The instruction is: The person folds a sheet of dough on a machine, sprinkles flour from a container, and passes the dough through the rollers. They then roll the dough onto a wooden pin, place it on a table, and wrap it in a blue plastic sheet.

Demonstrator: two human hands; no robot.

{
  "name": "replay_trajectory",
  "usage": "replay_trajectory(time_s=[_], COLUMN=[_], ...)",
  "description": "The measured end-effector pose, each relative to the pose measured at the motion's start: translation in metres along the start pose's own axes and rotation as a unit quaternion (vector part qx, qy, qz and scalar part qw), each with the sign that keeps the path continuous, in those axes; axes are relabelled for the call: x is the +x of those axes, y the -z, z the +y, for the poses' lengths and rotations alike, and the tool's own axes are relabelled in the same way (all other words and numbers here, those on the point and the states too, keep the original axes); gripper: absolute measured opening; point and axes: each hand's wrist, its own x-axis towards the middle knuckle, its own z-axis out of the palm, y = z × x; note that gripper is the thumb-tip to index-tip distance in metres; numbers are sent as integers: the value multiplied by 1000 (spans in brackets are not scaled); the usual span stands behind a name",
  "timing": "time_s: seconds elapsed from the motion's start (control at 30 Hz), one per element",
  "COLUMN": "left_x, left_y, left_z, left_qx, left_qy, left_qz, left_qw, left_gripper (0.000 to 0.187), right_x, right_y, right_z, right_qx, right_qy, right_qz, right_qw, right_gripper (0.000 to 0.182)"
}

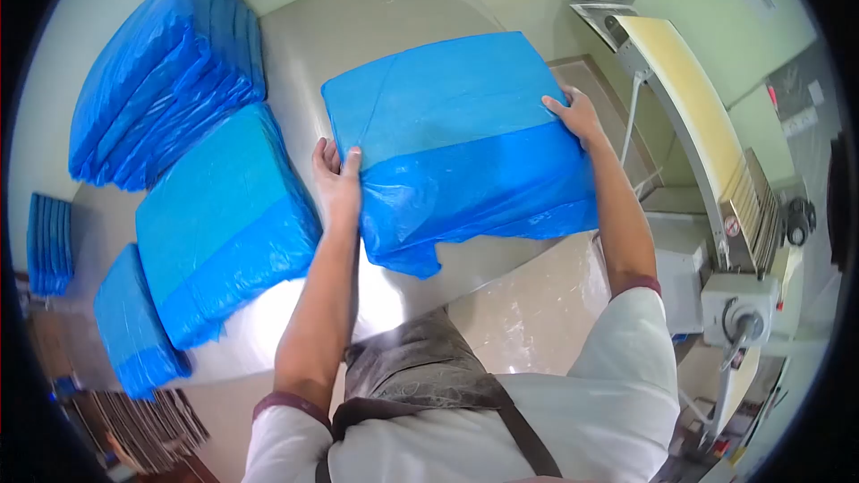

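Note:
A wide, flat block wrapped in blue plastic (456,98) lies on the metal table (358,9) in front of me, its loose film hanging toward me. My left hand (338,177) is at its left edge, thumb against the side and the other fingers apart, partly curled. My right hand (574,116) grips the right edge, thumb on top and the fingers partly hidden behind the side. Just left of my left hand lies another blue-wrapped block (224,215), with its plastic reaching toward the table's near edge.
A tall stack of blue-wrapped blocks (170,80) stands at the back left. Smaller blue bundles (139,322) (50,244) lie further left. A machine with a curved yellowish belt (689,98) stands on the right. Stacked thin sheets (148,429) are at the lower left.

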Motion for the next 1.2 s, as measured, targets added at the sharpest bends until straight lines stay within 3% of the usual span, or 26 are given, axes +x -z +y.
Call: replay_trajectory(time_s=[0.07,0.17,0.27,0.4,0.5,0.57,0.6,0.63,0.77,1.0,1.2], left_x=[-6,-36,-74,-163,-247,-304,-324,-341,-362,-293,-260], left_y=[11,5,15,41,60,45,34,24,-45,-176,-297], left_z=[5,23,34,32,35,41,34,25,-16,-56,-127], left_qx=[-120,-69,-75,-86,-161,-439,-498,-505,-394,-114,100], left_qy=[96,220,243,265,276,235,215,201,208,179,173], left_qz=[-23,-89,-72,-70,-80,-26,-18,-14,-24,-78,-104], left_qw=[988,969,964,958,944,867,840,839,895,974,974], left_gripper=[76,73,67,59,58,54,55,55,56,57,58], right_x=[6,-33,-81,-167,-264,-316,-330,-344,-371,-333,-300], right_y=[22,36,32,35,79,71,66,64,79,130,237], right_z=[18,18,29,73,63,72,83,98,159,237,333], right_qx=[166,278,303,379,389,667,703,691,634,629,644], right_qy=[-123,-110,-108,-90,-43,-128,-141,-152,-172,-162,-143], right_qz=[-142,-234,-196,-220,-208,-76,-53,-57,-90,-113,-34], right_qw=[968,925,926,894,896,730,695,704,748,752,751], right_gripper=[66,60,61,64,62,60,60,60,60,60,59])
